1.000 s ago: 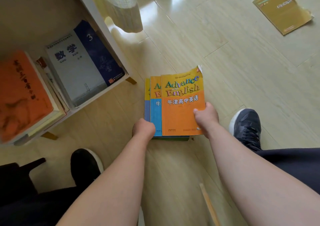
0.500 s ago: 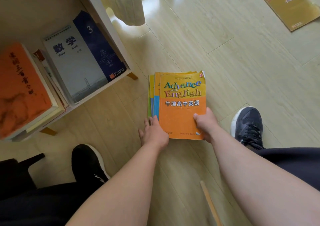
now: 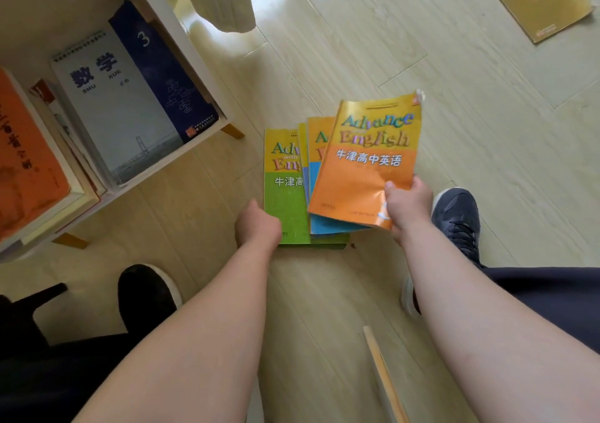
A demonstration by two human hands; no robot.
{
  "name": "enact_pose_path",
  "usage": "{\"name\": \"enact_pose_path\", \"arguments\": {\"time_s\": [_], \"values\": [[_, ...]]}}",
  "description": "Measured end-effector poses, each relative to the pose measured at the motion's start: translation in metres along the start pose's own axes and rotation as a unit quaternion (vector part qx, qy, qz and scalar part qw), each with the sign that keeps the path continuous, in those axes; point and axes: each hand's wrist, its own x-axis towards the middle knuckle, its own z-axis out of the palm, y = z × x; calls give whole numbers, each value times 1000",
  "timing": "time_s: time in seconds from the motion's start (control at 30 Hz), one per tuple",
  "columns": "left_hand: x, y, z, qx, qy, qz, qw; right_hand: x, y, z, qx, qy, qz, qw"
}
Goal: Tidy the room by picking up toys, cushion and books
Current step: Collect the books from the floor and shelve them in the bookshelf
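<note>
Orange book (image 3: 363,176) is hanging tilted over the stack (image 3: 324,226) on the floor (image 3: 487,150), my right hand (image 3: 409,205) pinching its corner | left hand (image 3: 258,228) is touching the green book (image 3: 284,205), grip unclear | step: gathering books | next: carrying them to the shelf (image 3: 168,166)

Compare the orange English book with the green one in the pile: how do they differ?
The orange book sits on top, skewed clockwise, pinched at its lower right corner by the right hand; the green book lies lower, straight, half covered. Orange shows its full cover; green only its left part. Both share the yellow-topped "Advance with English" design.
</note>
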Motion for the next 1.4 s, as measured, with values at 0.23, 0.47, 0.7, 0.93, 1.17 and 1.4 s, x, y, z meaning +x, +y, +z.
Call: {"name": "enact_pose_path", "arguments": {"time_s": [0.23, 0.47, 0.7, 0.93, 1.17, 1.4], "values": [[6, -3, 10, -13, -48, -32, 998, 7, -18, 0, 100, 44, 99, 989], [0, 8, 18, -44, 8, -41, 998, 5, -23, 6, 113, 42, 154, 981], [-4, -3, 35, 84, 9, -64, 994, -6, -21, 13, 135, 43, 187, 972], [-13, -1, 51, 186, 58, -44, 980, -2, -10, 13, 142, 41, 187, 971], [-17, -3, 57, 181, 80, -27, 980, -5, -7, 10, 144, 38, 187, 971], [-20, -16, 56, 176, 98, 13, 979, -6, -10, 5, 157, 39, 187, 969]]}}
